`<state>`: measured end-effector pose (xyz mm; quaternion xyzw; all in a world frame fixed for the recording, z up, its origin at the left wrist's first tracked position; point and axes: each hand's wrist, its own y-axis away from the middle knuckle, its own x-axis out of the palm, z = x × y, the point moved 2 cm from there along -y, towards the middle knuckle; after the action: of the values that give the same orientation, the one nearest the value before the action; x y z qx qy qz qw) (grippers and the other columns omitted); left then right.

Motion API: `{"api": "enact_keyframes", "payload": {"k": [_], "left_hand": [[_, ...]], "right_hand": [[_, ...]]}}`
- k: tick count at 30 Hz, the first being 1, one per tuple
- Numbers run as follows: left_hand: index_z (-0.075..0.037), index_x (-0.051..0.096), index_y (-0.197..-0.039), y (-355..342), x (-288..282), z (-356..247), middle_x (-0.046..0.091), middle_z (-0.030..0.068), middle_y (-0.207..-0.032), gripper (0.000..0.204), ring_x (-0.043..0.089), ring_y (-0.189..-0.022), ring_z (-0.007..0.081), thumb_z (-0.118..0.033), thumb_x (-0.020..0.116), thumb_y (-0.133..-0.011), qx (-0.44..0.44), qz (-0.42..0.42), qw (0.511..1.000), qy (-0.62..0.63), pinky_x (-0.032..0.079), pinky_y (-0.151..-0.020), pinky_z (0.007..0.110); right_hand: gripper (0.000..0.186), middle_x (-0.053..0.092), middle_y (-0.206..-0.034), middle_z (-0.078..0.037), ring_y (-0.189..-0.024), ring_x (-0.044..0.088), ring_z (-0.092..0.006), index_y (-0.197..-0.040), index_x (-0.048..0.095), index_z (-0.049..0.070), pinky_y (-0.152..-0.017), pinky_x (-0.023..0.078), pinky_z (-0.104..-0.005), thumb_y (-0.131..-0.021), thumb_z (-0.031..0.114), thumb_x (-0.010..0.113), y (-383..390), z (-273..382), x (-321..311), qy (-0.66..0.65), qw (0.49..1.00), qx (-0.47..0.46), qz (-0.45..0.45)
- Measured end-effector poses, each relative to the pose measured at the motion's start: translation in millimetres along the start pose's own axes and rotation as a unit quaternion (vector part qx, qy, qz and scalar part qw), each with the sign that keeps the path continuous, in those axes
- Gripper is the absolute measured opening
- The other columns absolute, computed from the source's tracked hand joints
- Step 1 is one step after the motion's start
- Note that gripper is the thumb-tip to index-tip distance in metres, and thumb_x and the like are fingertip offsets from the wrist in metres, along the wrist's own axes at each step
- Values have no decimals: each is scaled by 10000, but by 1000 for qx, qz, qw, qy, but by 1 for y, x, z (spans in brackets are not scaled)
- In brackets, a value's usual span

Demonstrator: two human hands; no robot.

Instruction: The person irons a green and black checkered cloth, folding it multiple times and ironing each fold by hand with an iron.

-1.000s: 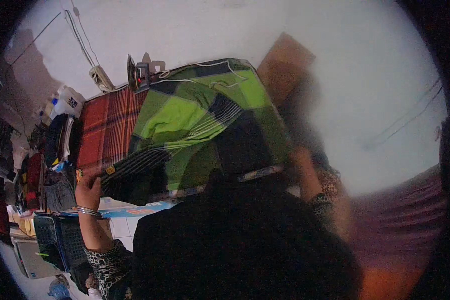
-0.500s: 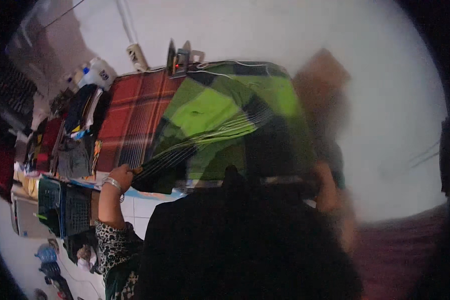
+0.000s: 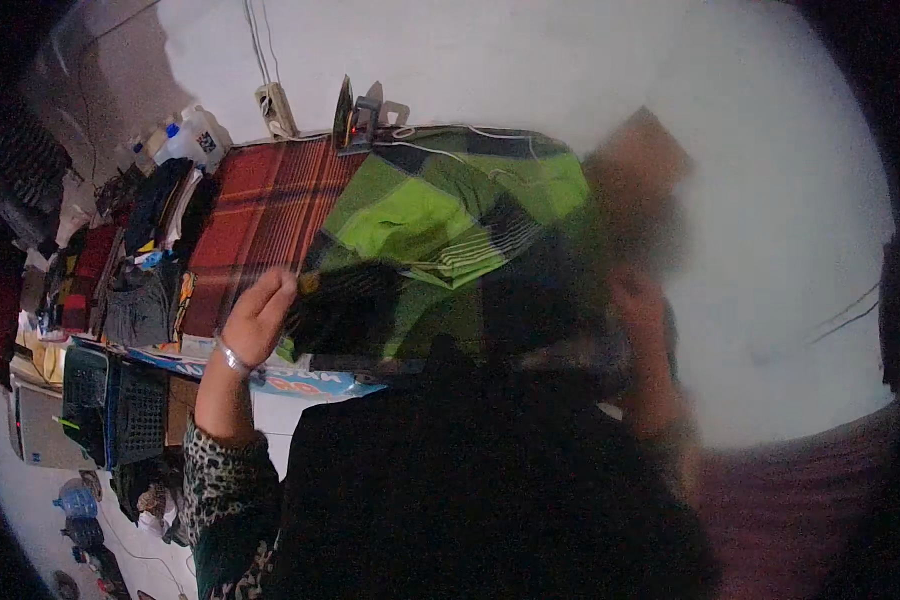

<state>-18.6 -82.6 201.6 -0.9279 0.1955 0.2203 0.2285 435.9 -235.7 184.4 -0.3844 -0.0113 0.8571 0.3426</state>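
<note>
A green and dark checked cloth (image 3: pixel 420 215) lies spread over a red plaid cloth (image 3: pixel 260 200) on the padded surface. My left hand (image 3: pixel 265 305), with a silver bracelet at the wrist, has its fingers closed on the green cloth's dark striped edge, beside a small yellow tag. My right hand (image 3: pixel 635 295) looks hazy, fingers curled at that cloth's dark right edge. An iron (image 3: pixel 368 115) stands upright at the back edge with its indicator lit; its white cord runs along the cloth.
Folded clothes (image 3: pixel 160 215), plastic jugs (image 3: pixel 200 135) and a power strip (image 3: pixel 275 108) are along the left and back. Plastic baskets (image 3: pixel 150 405) sit lower left, near a blue bottle (image 3: pixel 75 503) on the floor. A blurred brown shape (image 3: pixel 640 160) is at the back right, beside the white wall.
Both my hands have risen from half a second ago, lifting the near edge of the green cloth, whose left part now hangs darker. The view has shifted since a second ago.
</note>
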Motion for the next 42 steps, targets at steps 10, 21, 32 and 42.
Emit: {"api": "enact_keyframes", "payload": {"k": [10,21,32,42], "left_hand": [[-33,602,-860,-77,82,-119,567,-21,-728,167,478,-675,44,-173,682,-816,65,-11,989,135,409,-618,208],[-35,640,-957,-73,81,-76,535,-66,-750,201,476,-680,23,-124,710,-790,8,-57,969,241,412,-625,180],[-92,524,-1249,-70,70,-107,654,54,-805,445,625,-709,130,-70,633,-817,99,-52,990,84,497,-663,263],[-135,324,-1388,-70,60,-121,662,126,-857,688,642,-779,312,-45,625,-776,155,-100,969,-164,518,-663,384]], "right_hand": [[198,662,-926,-72,-874,620,-155,-954,680,47,-796,481,-293,-781,143,686,12,180,44,-245,913,-177,274],[288,628,-969,-79,-868,609,-193,-1032,636,74,-776,481,-308,-746,36,638,8,184,81,-230,906,-293,200],[197,631,-924,-109,-890,616,-264,-888,622,55,-815,471,-333,-712,88,705,-20,205,67,-174,852,-483,105],[219,628,-934,-116,-887,609,-218,-934,597,16,-820,470,-312,-738,65,679,-40,206,90,-273,865,-321,272]]}}
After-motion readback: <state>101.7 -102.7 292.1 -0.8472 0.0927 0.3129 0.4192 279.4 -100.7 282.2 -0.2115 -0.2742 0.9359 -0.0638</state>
